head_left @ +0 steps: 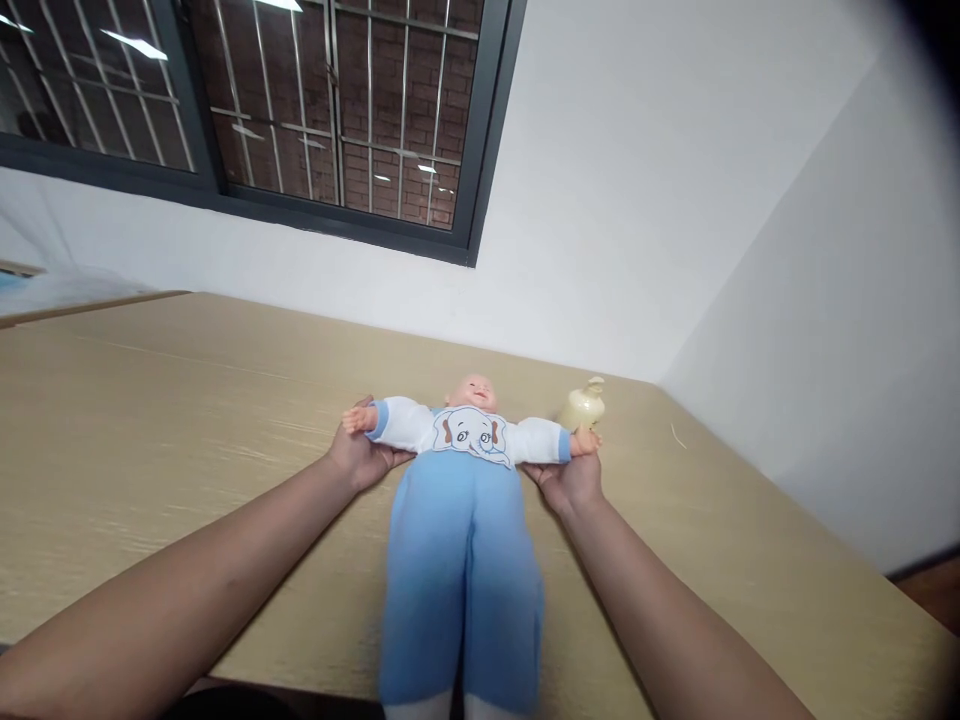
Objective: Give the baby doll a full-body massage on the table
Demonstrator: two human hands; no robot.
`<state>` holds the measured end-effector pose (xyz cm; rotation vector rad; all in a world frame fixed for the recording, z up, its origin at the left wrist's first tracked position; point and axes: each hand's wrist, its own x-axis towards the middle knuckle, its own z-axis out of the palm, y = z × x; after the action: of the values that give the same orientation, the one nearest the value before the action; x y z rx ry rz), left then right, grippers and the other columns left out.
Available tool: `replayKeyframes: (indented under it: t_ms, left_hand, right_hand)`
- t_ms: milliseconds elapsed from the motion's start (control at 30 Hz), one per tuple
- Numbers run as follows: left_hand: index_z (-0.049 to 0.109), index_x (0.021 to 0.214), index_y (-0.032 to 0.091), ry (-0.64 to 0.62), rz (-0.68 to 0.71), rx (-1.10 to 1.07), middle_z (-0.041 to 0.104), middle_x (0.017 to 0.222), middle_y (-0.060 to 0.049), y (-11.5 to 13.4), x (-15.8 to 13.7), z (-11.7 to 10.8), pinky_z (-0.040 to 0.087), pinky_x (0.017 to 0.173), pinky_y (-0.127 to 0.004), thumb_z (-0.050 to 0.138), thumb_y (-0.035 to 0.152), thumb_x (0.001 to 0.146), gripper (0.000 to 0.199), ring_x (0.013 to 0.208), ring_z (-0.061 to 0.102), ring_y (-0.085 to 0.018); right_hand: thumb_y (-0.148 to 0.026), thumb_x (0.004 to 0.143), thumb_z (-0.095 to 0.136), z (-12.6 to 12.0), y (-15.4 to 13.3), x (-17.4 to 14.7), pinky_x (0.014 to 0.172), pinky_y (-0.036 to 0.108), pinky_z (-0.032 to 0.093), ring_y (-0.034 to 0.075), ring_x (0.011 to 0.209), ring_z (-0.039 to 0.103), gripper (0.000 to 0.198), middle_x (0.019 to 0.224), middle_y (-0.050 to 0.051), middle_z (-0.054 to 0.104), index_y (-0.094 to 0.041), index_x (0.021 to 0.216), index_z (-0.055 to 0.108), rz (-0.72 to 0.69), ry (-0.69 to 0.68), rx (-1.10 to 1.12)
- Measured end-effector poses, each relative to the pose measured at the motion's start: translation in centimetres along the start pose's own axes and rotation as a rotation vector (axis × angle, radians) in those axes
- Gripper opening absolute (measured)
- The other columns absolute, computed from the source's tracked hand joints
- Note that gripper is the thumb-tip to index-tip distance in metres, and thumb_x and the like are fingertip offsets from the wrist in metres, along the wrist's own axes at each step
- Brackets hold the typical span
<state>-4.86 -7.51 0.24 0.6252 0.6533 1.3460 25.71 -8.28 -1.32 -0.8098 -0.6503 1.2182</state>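
A baby doll [469, 520] in blue trousers and a white top with blue cuffs and an elephant face on its chest lies face up, its head pointing away from me. Its arms stretch out to both sides. My left hand [361, 452] is curled under the doll's arm on the left, with part of the fingers hidden behind the sleeve. Under the arm on the right, my right hand [576, 485] holds the doll in the same way, its fingers partly covered. Just beyond my right hand stands a cream pump bottle [583, 405].
The light wooden table [225, 400] extends to a white wall [600, 200] at the back and right. A dark-framed window [345, 110] with metal bars is above. Crumpled clear plastic [75, 285] lies at the far left.
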Motion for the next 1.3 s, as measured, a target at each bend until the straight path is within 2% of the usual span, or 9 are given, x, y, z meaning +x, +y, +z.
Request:
replayKeyframes:
  t_ms: [100,200,300,367,467,567,700,967,1300]
  left_hand:
    - [0.064,0.095,0.018,-0.079,0.068,0.122,0.071,0.095,-0.008,-1.0,-0.6,1.0,0.056,0.077,-0.05,0.056,0.043,0.083,0.029,0.09,0.068,-0.031]
    - [0.067,0.101,0.016,-0.178,0.051,0.241,0.072,0.1,-0.012,-2.2,-1.1,2.1,0.052,0.088,-0.049,0.047,0.062,0.087,0.052,0.099,0.066,-0.033]
    - [0.066,0.112,0.018,-0.188,0.236,0.506,0.069,0.116,-0.011,-3.3,-1.1,2.5,0.044,0.101,-0.047,0.049,0.061,0.087,0.052,0.115,0.059,-0.032]
    - [0.065,0.116,0.02,-0.141,0.369,0.746,0.065,0.123,-0.01,-3.7,-1.0,2.5,0.039,0.106,-0.047,0.053,0.057,0.088,0.047,0.122,0.054,-0.031]
    - [0.065,0.117,0.021,-0.133,0.468,1.002,0.062,0.126,-0.011,-3.9,-0.8,2.4,0.035,0.109,-0.048,0.053,0.052,0.09,0.043,0.125,0.05,-0.03]
    - [0.066,0.114,0.021,-0.127,0.531,1.129,0.064,0.123,-0.01,-3.8,-0.9,2.5,0.034,0.109,-0.047,0.055,0.049,0.089,0.039,0.125,0.05,-0.03]
    - [0.066,0.113,0.021,-0.119,0.538,1.219,0.063,0.123,-0.009,-3.6,-1.2,2.8,0.037,0.108,-0.045,0.057,0.047,0.088,0.037,0.123,0.052,-0.029]
    - [0.066,0.114,0.019,-0.093,0.514,1.248,0.064,0.121,-0.009,-3.7,-1.0,3.0,0.038,0.106,-0.044,0.057,0.048,0.087,0.04,0.122,0.053,-0.028]
    - [0.068,0.11,0.018,-0.028,0.519,1.26,0.066,0.118,-0.01,-4.0,-0.8,3.3,0.039,0.104,-0.043,0.055,0.048,0.087,0.039,0.122,0.053,-0.029]
  right_hand:
    - [-0.062,0.086,0.051,1.0,0.7,-1.0,0.086,0.053,0.056,0.03,0.101,0.068,0.045,0.105,0.006,0.073,-0.024,0.102,0.066,-0.059,-0.117,-0.091]
    - [-0.066,0.09,0.04,2.1,1.4,-2.2,0.101,0.052,0.047,0.03,0.114,0.063,0.056,0.117,0.008,0.07,-0.021,0.107,0.07,-0.134,-0.255,-0.268]
    - [-0.061,0.091,0.046,2.9,1.8,-2.9,0.114,0.049,0.033,0.028,0.135,0.046,0.048,0.136,0.005,0.059,-0.025,0.11,0.072,-0.327,-0.323,-0.61]
    - [-0.055,0.089,0.054,3.2,1.9,-3.2,0.118,0.047,0.026,0.026,0.14,0.038,0.04,0.136,0.006,0.058,-0.025,0.11,0.072,-0.427,-0.33,-0.811]
    - [-0.048,0.087,0.06,3.5,1.9,-3.5,0.116,0.044,0.03,0.025,0.139,0.039,0.034,0.13,0.008,0.059,-0.026,0.11,0.072,-0.488,-0.33,-0.941]
    - [-0.042,0.082,0.067,3.8,1.9,-3.8,0.115,0.043,0.033,0.025,0.138,0.039,0.032,0.132,0.009,0.057,-0.026,0.11,0.071,-0.5,-0.324,-0.999]
    - [-0.039,0.077,0.071,4.1,1.8,-4.1,0.115,0.042,0.033,0.026,0.138,0.039,0.035,0.133,0.01,0.055,-0.025,0.109,0.071,-0.494,-0.323,-1.03]
    - [-0.039,0.075,0.073,3.8,1.9,-3.6,0.115,0.042,0.032,0.026,0.137,0.041,0.04,0.136,0.011,0.051,-0.024,0.111,0.069,-0.522,-0.363,-1.056]
    - [-0.04,0.078,0.072,4.0,1.6,-3.9,0.113,0.044,0.035,0.027,0.136,0.042,0.036,0.138,0.01,0.049,-0.027,0.111,0.07,-0.567,-0.425,-1.13]
